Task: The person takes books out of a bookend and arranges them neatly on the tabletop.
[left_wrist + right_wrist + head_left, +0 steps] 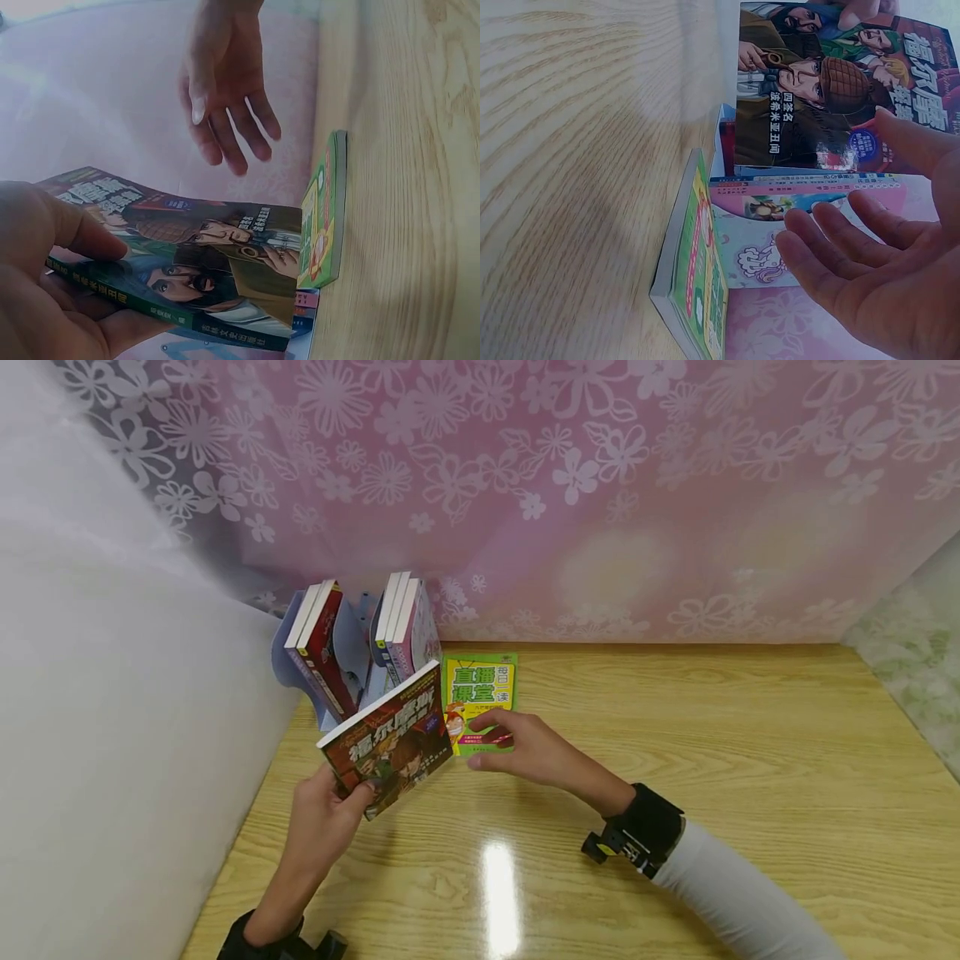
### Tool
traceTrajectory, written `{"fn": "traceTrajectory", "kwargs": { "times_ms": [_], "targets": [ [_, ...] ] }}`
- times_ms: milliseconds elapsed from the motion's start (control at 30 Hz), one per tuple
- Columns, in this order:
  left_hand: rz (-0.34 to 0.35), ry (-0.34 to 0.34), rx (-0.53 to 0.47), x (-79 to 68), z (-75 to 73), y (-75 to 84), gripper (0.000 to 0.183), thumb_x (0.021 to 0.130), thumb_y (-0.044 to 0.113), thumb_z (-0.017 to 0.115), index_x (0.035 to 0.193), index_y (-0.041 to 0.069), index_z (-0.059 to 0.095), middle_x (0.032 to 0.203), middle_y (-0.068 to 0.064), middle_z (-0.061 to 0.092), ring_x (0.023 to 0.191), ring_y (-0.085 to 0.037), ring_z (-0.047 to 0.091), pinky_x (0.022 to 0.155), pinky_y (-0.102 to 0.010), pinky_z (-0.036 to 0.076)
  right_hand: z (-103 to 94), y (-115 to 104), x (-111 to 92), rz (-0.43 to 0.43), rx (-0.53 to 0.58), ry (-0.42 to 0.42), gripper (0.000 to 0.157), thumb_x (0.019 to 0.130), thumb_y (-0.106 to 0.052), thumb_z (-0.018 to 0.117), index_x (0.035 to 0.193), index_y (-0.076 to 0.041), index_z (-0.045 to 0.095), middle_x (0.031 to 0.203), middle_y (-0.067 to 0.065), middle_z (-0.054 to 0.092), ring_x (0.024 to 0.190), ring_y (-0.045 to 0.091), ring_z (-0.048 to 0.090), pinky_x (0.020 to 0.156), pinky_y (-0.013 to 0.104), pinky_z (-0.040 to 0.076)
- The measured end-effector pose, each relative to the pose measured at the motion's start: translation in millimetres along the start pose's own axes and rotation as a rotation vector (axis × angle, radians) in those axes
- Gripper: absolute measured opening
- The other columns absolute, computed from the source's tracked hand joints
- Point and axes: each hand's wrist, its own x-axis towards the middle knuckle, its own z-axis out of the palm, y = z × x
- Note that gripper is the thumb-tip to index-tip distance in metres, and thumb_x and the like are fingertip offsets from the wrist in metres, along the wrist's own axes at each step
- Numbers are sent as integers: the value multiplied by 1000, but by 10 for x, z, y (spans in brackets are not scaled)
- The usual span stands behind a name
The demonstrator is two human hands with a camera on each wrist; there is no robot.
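Note:
My left hand grips a dark paperback book near its spine, thumb on the illustrated cover and fingers beneath. The book is tilted in front of the rack, its cover turned up toward me. My right hand hovers to the right of it, fingers apart and slightly bent, holding nothing. Under that hand a green and yellow book lies flat on the table. In the right wrist view my fingers reach past the upright pink book, with the held paperback above.
A blue book rack stands at the back left of the wooden table. Several books stand in it, among them a red one on the left. A white wall borders the left side, a pink flowered cloth the back.

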Motion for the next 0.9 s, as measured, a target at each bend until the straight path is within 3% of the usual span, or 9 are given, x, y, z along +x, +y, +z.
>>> {"fn": "traceTrajectory", "kwargs": {
  "times_ms": [200, 367, 533, 633, 900],
  "targets": [
    [13, -49, -54, -36, 54, 76, 49, 82, -9, 63, 124, 16, 60, 101, -15, 70, 59, -18, 64, 41, -26, 45, 23, -20, 1, -6, 12, -6, 59, 82, -42, 72, 128, -11, 54, 128, 8, 56, 111, 28, 55, 91, 43, 49],
    [11, -83, -68, -56, 79, 109, 50, 81, -9, 63, 124, 16, 60, 100, -14, 70, 64, -18, 66, 43, -27, 46, 47, -48, 5, -1, 5, -9, 57, 82, -41, 73, 129, -13, 53, 126, 6, 56, 109, 27, 56, 91, 48, 48],
    [1, -112, -47, -74, 91, 102, 49, 81, -9, 63, 123, 15, 60, 96, -11, 71, 49, -15, 55, 39, -26, 40, 81, -72, 21, 22, -1, -9, 57, 81, -41, 73, 128, -15, 53, 123, 4, 58, 108, 26, 57, 89, 48, 49],
    [-4, -135, -49, -77, 105, 95, 50, 81, -9, 63, 124, 16, 59, 94, -8, 71, 45, -11, 49, 38, -26, 38, 102, -57, 37, 26, -8, -13, 55, 80, -41, 74, 126, -17, 55, 119, 1, 60, 106, 23, 58, 86, 43, 51],
    [5, -158, -52, -63, 87, 417, 44, 77, -16, 60, 117, 2, 62, 75, -13, 69, 44, -2, 36, 39, -21, 31, 156, -27, 50, -44, -20, -57, 46, 82, -37, 74, 122, -21, 57, 107, -6, 65, 98, 9, 60, 79, 31, 52]
  ]
}}
